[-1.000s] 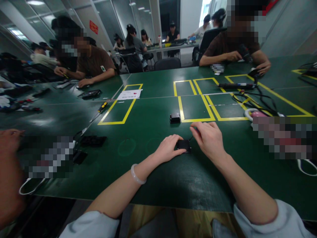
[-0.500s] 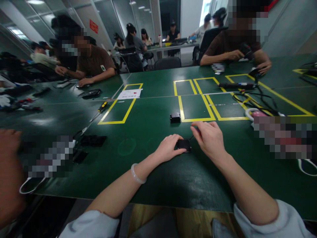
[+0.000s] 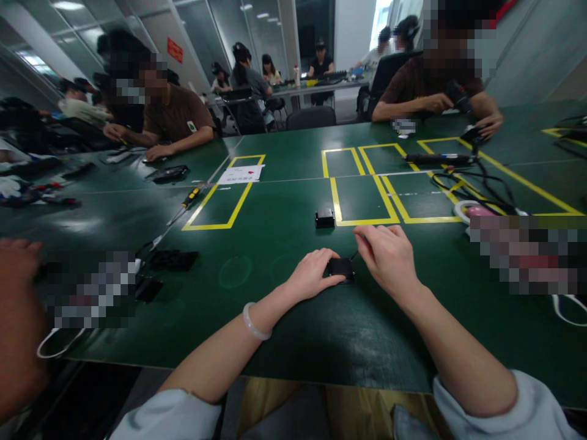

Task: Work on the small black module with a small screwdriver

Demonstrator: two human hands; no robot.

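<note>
A small flat black box [image 3: 342, 269] lies on the green table [image 3: 284, 333]. My left hand [image 3: 314, 273] grips it from the left, fingers along the far side and thumb over the near edge. Just right of the box, my right hand [image 3: 389, 253] pinches a thin dark tool [image 3: 354, 256] whose lower end reaches the box's right corner. Most of that tool is hidden by the fingers. Beyond the hands, a second black box [image 3: 324, 217] stands by the corner of a yellow tape outline.
Yellow tape outlines [image 3: 367, 222] mark the table. A yellow-black screwdriver [image 3: 191, 195], a paper sheet [image 3: 241, 175] and black parts [image 3: 174, 260] lie left. Right are a tape roll [image 3: 463, 211] and black cables [image 3: 493, 183]. A person's blurred arm [image 3: 21, 324] is at far left; others sit opposite.
My hands and the box between them are practically where they were. Across the table at the right, a person's dark handheld tool has tilted slightly.
</note>
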